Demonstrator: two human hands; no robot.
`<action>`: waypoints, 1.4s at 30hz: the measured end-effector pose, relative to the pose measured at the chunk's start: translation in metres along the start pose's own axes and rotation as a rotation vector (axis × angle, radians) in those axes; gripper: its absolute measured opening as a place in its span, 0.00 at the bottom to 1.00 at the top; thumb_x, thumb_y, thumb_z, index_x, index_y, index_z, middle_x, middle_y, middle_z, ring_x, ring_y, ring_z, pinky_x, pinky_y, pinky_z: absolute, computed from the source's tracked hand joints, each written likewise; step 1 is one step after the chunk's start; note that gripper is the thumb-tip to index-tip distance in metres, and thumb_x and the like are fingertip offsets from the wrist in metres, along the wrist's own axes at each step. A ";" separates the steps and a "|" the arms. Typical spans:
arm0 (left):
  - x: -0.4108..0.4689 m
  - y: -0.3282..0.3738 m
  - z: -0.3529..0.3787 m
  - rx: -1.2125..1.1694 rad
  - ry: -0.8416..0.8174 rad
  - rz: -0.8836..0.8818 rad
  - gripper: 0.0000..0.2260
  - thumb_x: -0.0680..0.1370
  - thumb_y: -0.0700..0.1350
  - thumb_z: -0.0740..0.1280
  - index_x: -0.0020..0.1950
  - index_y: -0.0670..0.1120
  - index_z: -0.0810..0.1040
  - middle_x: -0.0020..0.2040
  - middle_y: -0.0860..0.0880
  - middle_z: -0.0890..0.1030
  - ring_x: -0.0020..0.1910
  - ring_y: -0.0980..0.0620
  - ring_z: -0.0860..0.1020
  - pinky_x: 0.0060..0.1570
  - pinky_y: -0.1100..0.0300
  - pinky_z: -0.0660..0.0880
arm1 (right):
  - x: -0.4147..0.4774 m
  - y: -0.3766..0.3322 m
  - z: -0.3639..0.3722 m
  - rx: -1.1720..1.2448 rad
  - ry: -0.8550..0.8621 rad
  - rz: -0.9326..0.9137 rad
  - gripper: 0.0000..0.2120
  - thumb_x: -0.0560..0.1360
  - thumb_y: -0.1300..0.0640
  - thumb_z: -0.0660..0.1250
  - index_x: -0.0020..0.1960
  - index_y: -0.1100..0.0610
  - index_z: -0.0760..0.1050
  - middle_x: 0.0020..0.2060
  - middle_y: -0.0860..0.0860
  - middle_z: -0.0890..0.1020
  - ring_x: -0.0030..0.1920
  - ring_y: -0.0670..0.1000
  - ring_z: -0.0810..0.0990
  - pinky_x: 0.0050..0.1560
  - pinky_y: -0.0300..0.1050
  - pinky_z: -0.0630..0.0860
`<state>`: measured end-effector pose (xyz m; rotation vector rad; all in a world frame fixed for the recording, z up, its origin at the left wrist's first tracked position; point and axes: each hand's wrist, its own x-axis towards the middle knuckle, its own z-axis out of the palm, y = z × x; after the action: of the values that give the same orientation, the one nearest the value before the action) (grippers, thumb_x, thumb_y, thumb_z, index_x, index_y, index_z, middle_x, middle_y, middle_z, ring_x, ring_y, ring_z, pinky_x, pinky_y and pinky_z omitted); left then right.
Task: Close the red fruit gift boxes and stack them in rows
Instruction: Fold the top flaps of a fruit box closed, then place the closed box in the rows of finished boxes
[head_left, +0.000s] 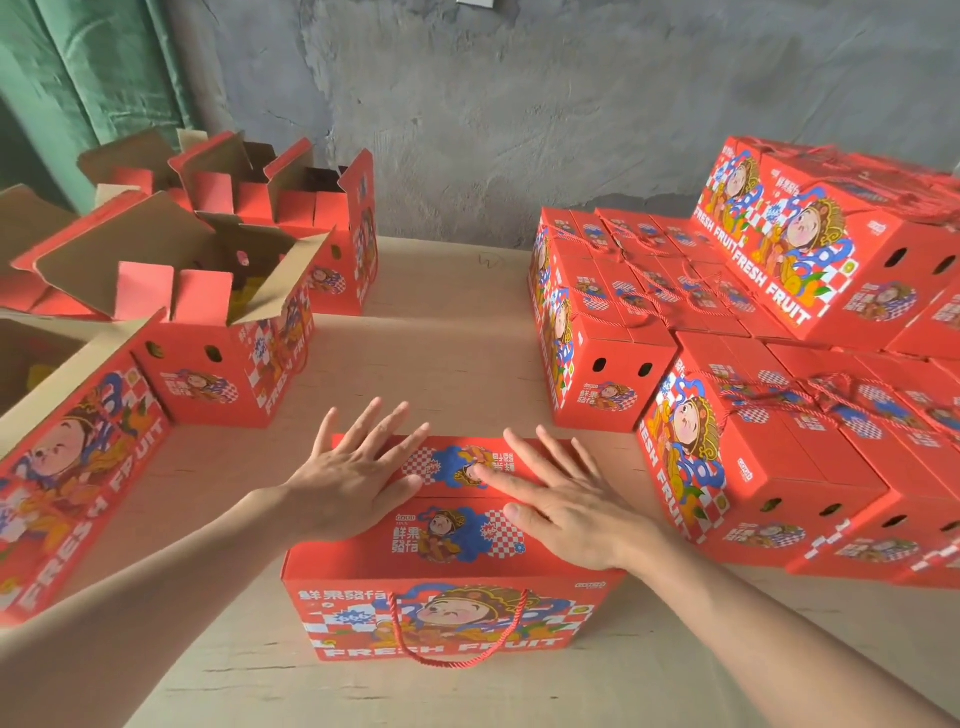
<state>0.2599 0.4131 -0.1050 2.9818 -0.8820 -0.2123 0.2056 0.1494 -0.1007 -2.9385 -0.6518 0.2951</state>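
Atop the closed gift box (452, 525), left hand (353, 478) and right hand (566, 509) press with flat, spread fingers; stiff cardboard, probably fruit-heavy, best lifted by its rope handle (457, 631) or base.

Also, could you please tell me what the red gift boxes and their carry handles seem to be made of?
Closed box in front: likely corrugated cardboard, with a smooth, printed red face. The open box at left shows the sign: plain brown insides and raw flap edges. Handle: twisted red cord, visibly spiralled; fibre type cannot be told.
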 end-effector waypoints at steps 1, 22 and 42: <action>-0.001 0.002 -0.001 0.005 -0.010 -0.010 0.40 0.58 0.71 0.18 0.70 0.61 0.28 0.73 0.53 0.28 0.71 0.49 0.26 0.67 0.42 0.27 | 0.000 0.002 0.000 0.003 -0.006 -0.001 0.20 0.79 0.37 0.43 0.64 0.21 0.36 0.74 0.40 0.32 0.72 0.50 0.27 0.69 0.53 0.27; 0.010 -0.027 0.009 0.036 0.127 -0.032 0.34 0.65 0.68 0.19 0.71 0.66 0.34 0.73 0.60 0.31 0.72 0.48 0.28 0.65 0.41 0.26 | -0.021 -0.043 0.013 0.137 0.105 0.398 0.29 0.78 0.36 0.48 0.76 0.38 0.44 0.71 0.62 0.59 0.71 0.60 0.59 0.71 0.50 0.55; -0.036 0.030 0.051 -1.711 -0.195 -0.834 0.23 0.81 0.55 0.57 0.29 0.46 0.69 0.25 0.49 0.70 0.21 0.54 0.65 0.22 0.66 0.62 | 0.017 -0.037 -0.008 1.576 0.354 0.673 0.13 0.77 0.62 0.65 0.60 0.65 0.72 0.43 0.55 0.80 0.36 0.46 0.80 0.26 0.33 0.73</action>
<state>0.2073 0.4085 -0.1496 1.4430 0.5130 -0.7471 0.2078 0.1896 -0.0896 -1.4624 0.4988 0.1725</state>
